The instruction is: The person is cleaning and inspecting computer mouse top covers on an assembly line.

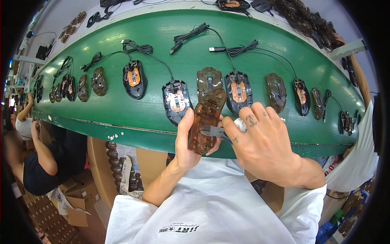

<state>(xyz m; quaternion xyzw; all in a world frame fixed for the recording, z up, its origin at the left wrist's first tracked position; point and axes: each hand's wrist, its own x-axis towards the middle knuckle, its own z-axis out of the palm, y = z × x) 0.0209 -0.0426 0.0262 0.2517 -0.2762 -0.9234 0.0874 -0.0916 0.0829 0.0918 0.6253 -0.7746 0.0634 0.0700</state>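
Observation:
My left hand (185,142) grips a translucent brown mouse top shell (208,112), tilted with its ribbed inner side facing me. In my right hand (266,142) are small pliers (212,131), whose grey metal jaws lie against the middle of the shell's inside. The plier handles are mostly hidden under my fingers, and something white (240,124) shows beside them. Just beyond my hands lie an open mouse base (175,101) with its circuit board exposed, another brown shell (209,79), and a second open base (239,93).
More brown shells (275,92) and open mouse bases (135,79) with coiled cables line the green conveyor belt (162,36). Cardboard boxes (97,162) stand below its near edge. One person (48,158) works at the left, another (353,158) at the right.

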